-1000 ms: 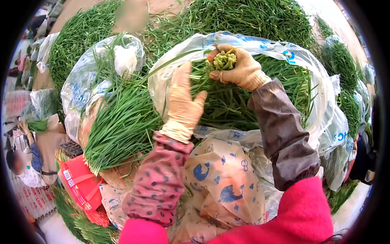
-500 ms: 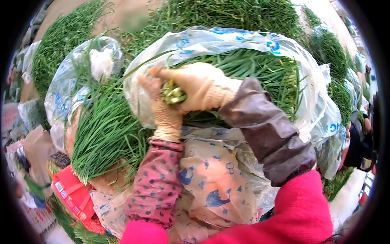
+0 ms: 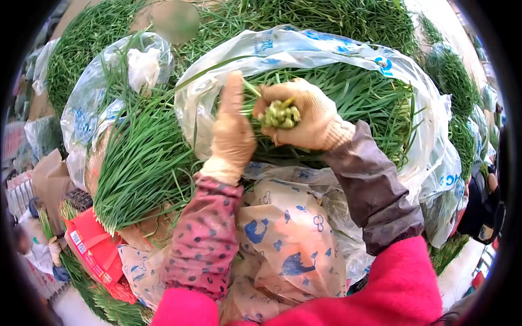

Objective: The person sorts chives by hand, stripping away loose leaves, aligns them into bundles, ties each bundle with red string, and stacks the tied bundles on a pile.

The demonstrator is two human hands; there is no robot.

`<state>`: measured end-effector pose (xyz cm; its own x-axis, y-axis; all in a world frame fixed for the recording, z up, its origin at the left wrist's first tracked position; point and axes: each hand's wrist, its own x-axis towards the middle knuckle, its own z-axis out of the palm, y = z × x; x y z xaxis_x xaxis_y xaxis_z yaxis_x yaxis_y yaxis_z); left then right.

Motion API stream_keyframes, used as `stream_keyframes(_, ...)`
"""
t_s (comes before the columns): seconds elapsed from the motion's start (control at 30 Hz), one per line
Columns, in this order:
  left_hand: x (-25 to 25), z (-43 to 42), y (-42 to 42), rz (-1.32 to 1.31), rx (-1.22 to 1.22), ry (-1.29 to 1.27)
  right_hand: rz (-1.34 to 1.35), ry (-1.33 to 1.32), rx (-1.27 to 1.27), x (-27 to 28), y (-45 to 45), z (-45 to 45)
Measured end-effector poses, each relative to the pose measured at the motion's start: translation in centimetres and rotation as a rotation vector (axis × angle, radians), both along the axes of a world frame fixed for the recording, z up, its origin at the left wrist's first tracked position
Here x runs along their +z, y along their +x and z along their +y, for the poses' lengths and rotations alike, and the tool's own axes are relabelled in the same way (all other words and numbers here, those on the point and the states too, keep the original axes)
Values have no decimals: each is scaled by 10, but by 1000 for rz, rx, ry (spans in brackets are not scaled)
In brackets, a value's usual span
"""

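Note:
My right hand (image 3: 307, 114), in a beige glove, is closed around a bunch of garlic chives (image 3: 280, 115). The pale cut ends face me, and a bit of yellow shows at their top edge. Just left of the bunch is my left hand (image 3: 232, 127), also gloved and somewhat blurred. It is seen edge-on with its fingers stretched upward, apart from the cut ends. A thin stalk sticks out from the bunch toward its fingertips. Below and behind both hands, more chives (image 3: 370, 100) lie in a clear plastic bag (image 3: 429, 127) with blue print.
A loose pile of chives (image 3: 144, 157) lies at the left, beside another clear bag (image 3: 81, 119). A red package (image 3: 95, 244) is at the lower left. Larger heaps of greens (image 3: 304, 22) spread at the back. A patterned apron (image 3: 285, 239) covers my lap. Another person (image 3: 481, 201) is at the right edge.
My hands have parted; the right has moved right with the bunch, turning the cut ends toward me. My left hand's fingers now point upward, away from the bunch.

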<state>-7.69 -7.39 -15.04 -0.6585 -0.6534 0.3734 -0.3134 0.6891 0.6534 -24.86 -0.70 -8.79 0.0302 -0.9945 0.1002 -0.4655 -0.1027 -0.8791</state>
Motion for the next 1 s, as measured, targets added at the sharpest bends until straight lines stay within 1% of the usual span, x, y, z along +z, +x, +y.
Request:
stream_keyframes(0.03, -12, 4, -11, -1, 7, -1, 171, -55, 2, 4, 2, 5)
stream_keyframes(0.07, -37, 10, -23, 21, -74, 248, 214, -158, 36, 8, 7, 8)
stream_keyframes(0.13, -86, 18, -33, 54, -154, 495, 342, -60, 110, 16, 13, 15)
stream_keyframes(0.17, -113, 23, -32, -378, -185, 175, 338, -53, 102, 16, 15, 21)
stream_keyframes(0.2, -112, 27, -33, -637, -176, 53, 349, 10, 144, 33, 14, 23)
stream_keyframes(0.23, -104, 30, -35, -892, -198, -86, 278, -22, 108, 43, 10, 27)
stream_keyframes(0.27, -95, 38, -34, -979, -197, -16, 206, -53, 66, 49, 4, 34)
stream_keyframes(0.3, -89, 40, -32, -852, -124, 82, 47, -98, -5, 49, -5, 41)
stream_keyframes(0.33, -91, 43, -30, -695, -76, 81, -105, -142, -74, 52, -15, 50)
stream_keyframes(0.4, -85, 42, -29, -754, -112, 144, -254, -217, -423, 75, -30, 68)
stream_keyframes(0.43, -90, 42, -30, -749, -98, 128, -358, -279, -395, 94, -47, 71)
stream_keyframes(0.47, -95, 42, -31, -741, -83, 111, -412, -334, -435, 117, -66, 77)
stream_keyframes(0.5, -92, 40, -31, -735, -87, 159, -464, -392, -472, 141, -84, 82)
stream_keyframes(0.53, -90, 39, -32, -754, -100, 190, -470, -449, -580, 167, -99, 87)
stream_keyframes(0.6, -87, 35, -31, -779, -130, 217, -454, -550, -675, 205, -128, 96)
stream_keyframes(0.63, -70, 30, -32, -828, -162, 283, -446, -593, -718, 220, -143, 99)
stream_keyframes(0.67, -63, 27, -30, -854, -187, 290, -438, -624, -751, 231, -157, 100)
stream_keyframes(0.73, -19, 25, -32, -991, -183, 281, -437, -672, -806, 243, -182, 96)
stream_keyframes(0.8, 13, 29, -25, -1012, -185, 234, -449, -705, -826, 248, -203, 82)
stream_keyframes(0.87, 67, 43, -7, -910, -160, 206, -431, -716, -766, 249, -217, 64)
stream_keyframes(0.93, 106, 55, 24, -618, -249, 236, -344, -732, -584, 240, -209, 48)
stream_keyframes(0.97, 114, 62, 38, -338, -352, 447, -584, -789, -819, 249, -135, 29)
stream_keyframes(1.0, 121, 68, 55, -44, -459, 637, -598, -804, -801, 248, -90, 25)
